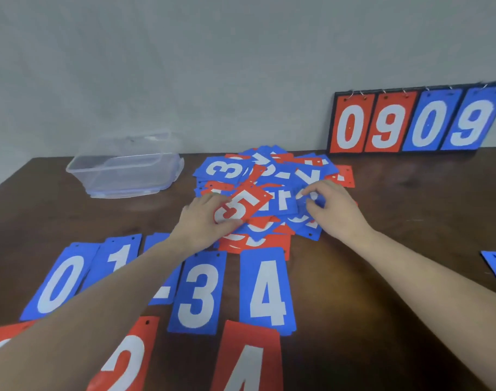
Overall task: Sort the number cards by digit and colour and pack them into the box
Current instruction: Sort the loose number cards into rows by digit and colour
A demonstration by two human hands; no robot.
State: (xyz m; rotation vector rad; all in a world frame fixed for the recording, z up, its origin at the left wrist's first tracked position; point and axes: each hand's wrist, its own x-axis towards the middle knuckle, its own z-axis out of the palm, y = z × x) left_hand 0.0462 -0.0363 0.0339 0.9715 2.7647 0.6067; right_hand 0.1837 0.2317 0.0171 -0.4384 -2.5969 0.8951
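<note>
Cards in red and blue lie in a jumbled pile (272, 190) at the middle of the dark brown table (396, 210). The left hand (204, 221) pinches a red 5 card (241, 207) between thumb and fingers, lifting it tilted over the pile's near left side. The right hand (331, 210) has its fingers curled on a blue card (309, 198) at the pile's right side; its digit is hidden. Nearer lies a row of blue cards: blue 0 (62, 280), blue 1 (117, 258), blue 3 (199, 292) and blue 4 (266, 292). Nearest, a red 2 (125, 359) and a red 4 (247, 362) lie flat. A clear plastic box (125, 170) stands open at the far left, well apart from the pile. A flip scoreboard (416, 122) reading 0909 leans on the wall at the far right.
</note>
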